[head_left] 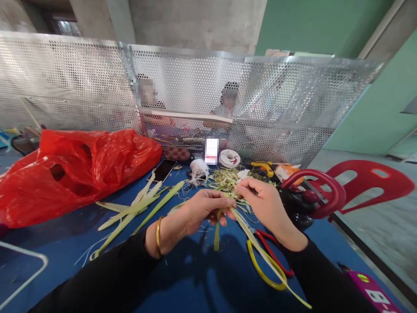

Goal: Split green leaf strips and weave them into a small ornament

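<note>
My left hand point(208, 206), with a gold bangle at the wrist, pinches pale green leaf strips point(257, 248) near the middle of the table. One long strip runs from the fingers down to the lower right, and a short end hangs below them. Close beside it, my right hand point(263, 204) has thumb and fingers pressed together at the top of the same strips. Scissors point(265, 278) with one yellow and one red handle lie beneath the long strip. Behind both hands is a heap of leaf scraps point(224, 178).
More leaf strips point(130, 206) lie on the left, before a red plastic bag point(81, 169). A phone point(164, 170), white thread point(199, 169), a ribbon spool point(230, 158) and a yellow tool point(262, 167) line the back. A perforated metal screen point(195, 74) stands beyond; black-and-maroon balloons point(306, 195) are right.
</note>
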Motion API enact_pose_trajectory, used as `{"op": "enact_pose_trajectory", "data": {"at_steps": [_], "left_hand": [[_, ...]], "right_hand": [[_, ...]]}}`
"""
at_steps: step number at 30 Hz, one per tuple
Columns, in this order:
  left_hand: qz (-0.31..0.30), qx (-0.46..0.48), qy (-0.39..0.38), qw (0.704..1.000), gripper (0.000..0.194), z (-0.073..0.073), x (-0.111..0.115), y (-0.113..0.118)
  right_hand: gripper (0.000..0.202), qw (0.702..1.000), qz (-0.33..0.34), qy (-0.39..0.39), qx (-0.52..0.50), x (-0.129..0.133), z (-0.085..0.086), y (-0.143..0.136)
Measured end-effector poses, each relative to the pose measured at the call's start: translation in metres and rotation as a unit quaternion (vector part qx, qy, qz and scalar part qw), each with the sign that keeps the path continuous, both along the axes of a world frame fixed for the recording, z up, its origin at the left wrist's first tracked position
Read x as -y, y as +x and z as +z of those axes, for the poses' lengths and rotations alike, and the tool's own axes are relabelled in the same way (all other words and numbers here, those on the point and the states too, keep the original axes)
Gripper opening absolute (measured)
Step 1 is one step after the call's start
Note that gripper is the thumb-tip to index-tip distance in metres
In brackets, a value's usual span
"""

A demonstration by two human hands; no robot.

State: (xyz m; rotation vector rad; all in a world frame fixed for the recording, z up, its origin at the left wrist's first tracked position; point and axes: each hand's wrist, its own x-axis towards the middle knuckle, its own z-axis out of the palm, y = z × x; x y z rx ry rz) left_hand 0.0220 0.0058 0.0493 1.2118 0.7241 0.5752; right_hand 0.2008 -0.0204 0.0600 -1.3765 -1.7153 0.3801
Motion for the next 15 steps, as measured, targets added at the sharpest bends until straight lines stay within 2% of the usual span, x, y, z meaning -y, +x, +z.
{"op": "enact_pose_trajectory", "data": {"at_steps": [3, 5, 8, 9, 11, 13, 15], "left_hand": [[-0.01, -0.002, 0.01, 1.0, 0.025, -0.002, 0.0, 0.0], [0.002, 0.004, 0.018, 1.0, 0.026, -0.003, 0.0, 0.001], [0.073, 0.037, 0.028, 0.996, 0.027, -0.002, 0.001, 0.003], [0.102, 0.048, 0.033, 0.993, 0.028, -0.001, 0.001, 0.003], [0.141, 0.058, 0.05, 0.987, 0.03, 0.0, 0.001, 0.004], [0.153, 0.055, 0.067, 0.984, 0.031, 0.001, 0.001, 0.004], [0.145, 0.053, 0.074, 0.985, 0.03, 0.002, 0.001, 0.004]], "right_hand": [[0.02, 1.0, -0.014, 0.027, 0.002, -0.001, -0.005, -0.002], [0.018, 0.997, -0.012, 0.073, 0.023, -0.003, -0.008, -0.002], [0.015, 0.983, -0.011, 0.169, 0.068, -0.003, -0.006, 0.001], [0.016, 0.982, -0.007, 0.175, 0.068, -0.002, -0.004, 0.002], [0.022, 0.992, 0.034, 0.115, 0.034, 0.002, 0.002, 0.003], [0.034, 0.994, 0.105, -0.013, -0.008, 0.008, 0.007, 0.003], [0.035, 0.983, 0.142, -0.112, -0.017, 0.012, 0.01, -0.001]]}}
